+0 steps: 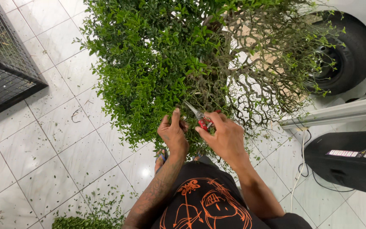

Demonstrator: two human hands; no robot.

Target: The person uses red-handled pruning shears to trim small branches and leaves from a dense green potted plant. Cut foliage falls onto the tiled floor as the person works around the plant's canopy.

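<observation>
A big leafy shrub [149,63] fills the middle of the view, dense and green on its left half, while its right half [272,63] is mostly bare, twisting twigs with only sparse leaves. It stands on a floor of pale tiles [30,140] scattered with small clippings. A car tyre [348,55] sits at the upper right, a black speaker box [348,161] at the lower right with a white cable [299,169] running past it, and a wire cage [1,72] at the upper left. A heap of cut sprigs [85,218] lies on the tiles at the bottom left.

The step in hand looks like trimming at the near edge of the shrub, where green growth meets bare twigs. The left hand [173,135] reaches into the foliage, its fingers closed around a small tuft of sprigs, thumb up. The right hand [225,138] is wrapped round the red handles of small scissors [198,116], whose blades stand slightly parted and point up and left towards the held tuft, just beside the left fingertips.

Judging from this, the next cut calls for keeping the tuft steady and clear of the left fingers, setting the blades across the stem and not the leaves, and squeezing cleanly so that nearby twigs are spared.
</observation>
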